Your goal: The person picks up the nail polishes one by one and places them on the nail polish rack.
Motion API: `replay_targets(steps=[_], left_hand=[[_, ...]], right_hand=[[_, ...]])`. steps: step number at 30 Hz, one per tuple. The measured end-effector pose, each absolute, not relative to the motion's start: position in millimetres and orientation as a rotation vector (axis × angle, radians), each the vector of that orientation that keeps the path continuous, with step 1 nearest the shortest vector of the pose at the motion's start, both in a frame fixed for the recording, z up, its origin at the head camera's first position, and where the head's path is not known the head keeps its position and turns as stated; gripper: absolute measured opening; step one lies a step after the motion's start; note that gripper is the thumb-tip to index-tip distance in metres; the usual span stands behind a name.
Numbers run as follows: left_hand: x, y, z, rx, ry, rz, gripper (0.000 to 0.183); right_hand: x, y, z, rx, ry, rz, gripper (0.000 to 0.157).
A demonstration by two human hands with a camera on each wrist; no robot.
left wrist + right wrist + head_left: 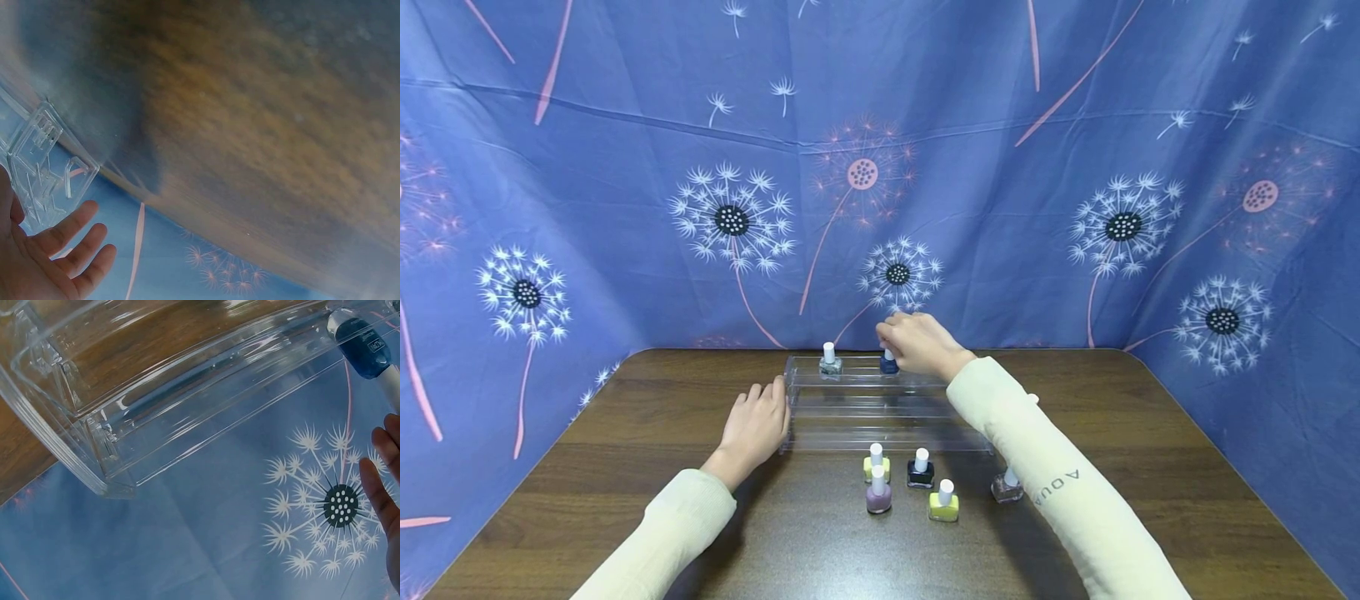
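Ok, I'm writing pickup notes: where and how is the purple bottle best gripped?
Pinch the purple bottle by its white cap, probably from above or the near side: it stands upright, the cap on top is narrower than the rest, and a yellow bottle stands close behind.

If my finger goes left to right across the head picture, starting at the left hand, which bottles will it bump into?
Left hand, grey bottle, dark blue bottle, black bottle, front yellow bottle, glittery dark bottle. I skipped overlapping ones.
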State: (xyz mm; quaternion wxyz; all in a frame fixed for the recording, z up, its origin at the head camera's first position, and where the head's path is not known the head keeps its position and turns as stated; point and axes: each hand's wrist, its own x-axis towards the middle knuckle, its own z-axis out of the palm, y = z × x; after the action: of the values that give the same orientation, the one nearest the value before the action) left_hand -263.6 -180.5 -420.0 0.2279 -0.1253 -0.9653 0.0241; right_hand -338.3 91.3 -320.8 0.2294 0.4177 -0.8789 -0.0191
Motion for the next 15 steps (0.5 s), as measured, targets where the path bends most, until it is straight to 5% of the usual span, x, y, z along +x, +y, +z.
replay_targets(steps=[15], left_hand=[[-261.6,-180.6,-419.0,-0.349,-2.654,0.07,0.041]], right_hand=[[-337.0,90.7,-320.2,1.128,-2.408,-0.052,0.008]])
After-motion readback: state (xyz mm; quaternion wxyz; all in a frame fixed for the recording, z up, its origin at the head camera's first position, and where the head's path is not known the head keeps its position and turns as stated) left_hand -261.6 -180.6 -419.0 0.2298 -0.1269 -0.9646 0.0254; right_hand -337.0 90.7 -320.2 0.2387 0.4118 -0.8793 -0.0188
